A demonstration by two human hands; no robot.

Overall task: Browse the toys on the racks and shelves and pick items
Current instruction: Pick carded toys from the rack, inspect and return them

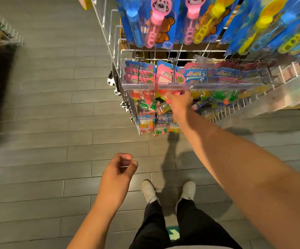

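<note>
A white wire rack [116, 51] holds hanging toys. Blue cards with pink, blue and yellow bubble wands [154, 24] hang along the top row. Below them hang pink and blue carded packs [142, 74] behind a clear price strip. My right hand [180, 102] reaches under that strip among packs of colourful squishy toys [145, 103]. Its fingers are at a red-pink pack [170, 93]; whether they pinch it is hidden. My left hand [118, 174] hangs over the floor in front of the rack, fingers loosely curled, holding nothing.
Grey plank floor [47, 105] lies left of the rack. Another wire shelf [3, 27] and a wooden-edged unit stand at the far left. Black-and-white plush toys [112, 81] hang on the rack's left side. My white shoes [149, 191] stand close to the rack's foot.
</note>
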